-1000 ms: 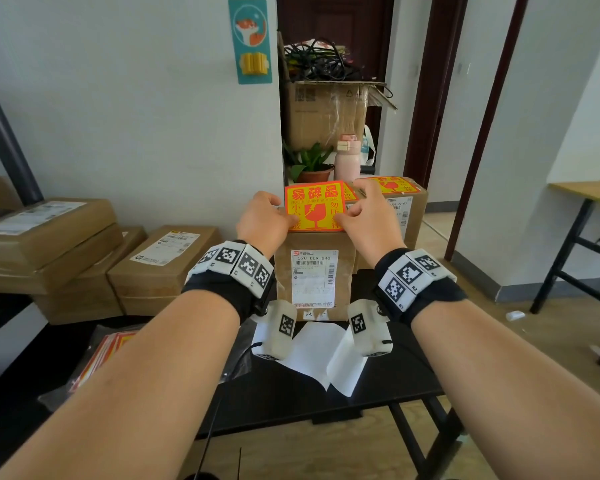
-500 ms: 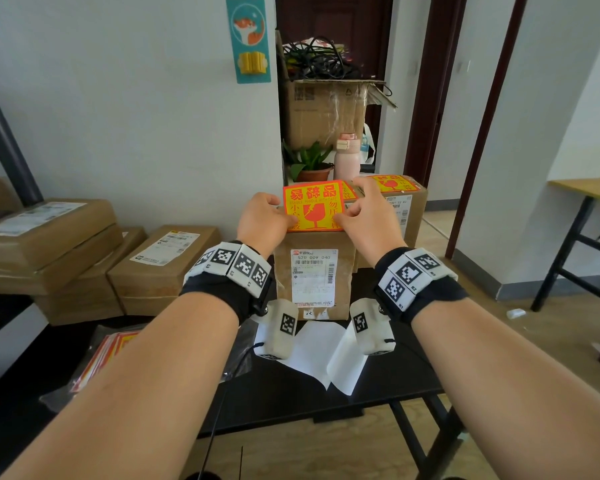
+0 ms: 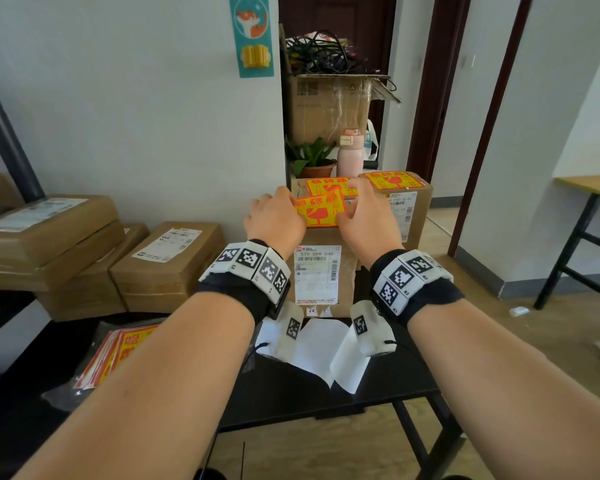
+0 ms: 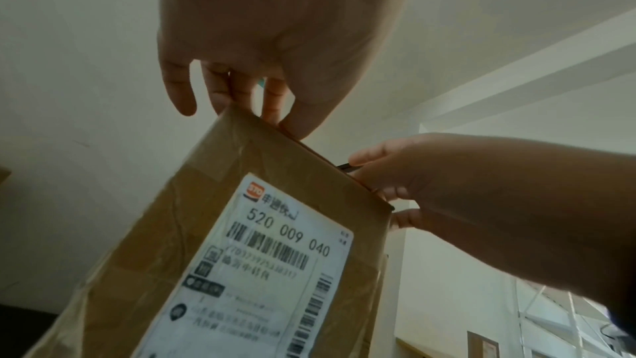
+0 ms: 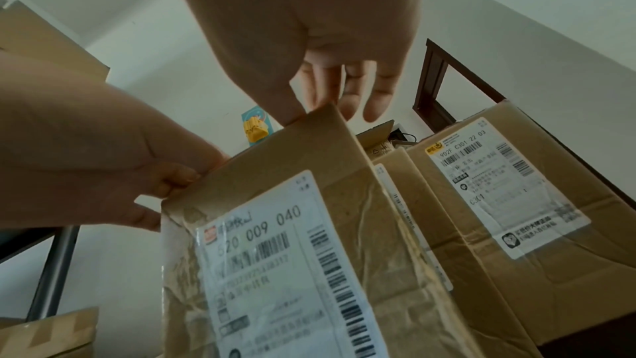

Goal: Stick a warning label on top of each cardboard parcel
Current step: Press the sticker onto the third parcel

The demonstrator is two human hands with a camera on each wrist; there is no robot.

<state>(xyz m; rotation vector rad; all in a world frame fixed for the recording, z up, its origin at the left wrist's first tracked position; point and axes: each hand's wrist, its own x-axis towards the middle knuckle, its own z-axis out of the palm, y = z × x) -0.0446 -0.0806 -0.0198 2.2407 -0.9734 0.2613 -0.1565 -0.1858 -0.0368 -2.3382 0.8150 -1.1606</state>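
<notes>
Your left hand (image 3: 275, 221) and right hand (image 3: 368, 216) each pinch one short end of the warning label (image 3: 321, 212), its long axis spanning between them, tilted just above the front parcel (image 3: 323, 271) top, near edge lower.

Labelled parcels (image 3: 395, 202) crowd right and behind; the left side (image 3: 222, 202) seems open.
</notes>
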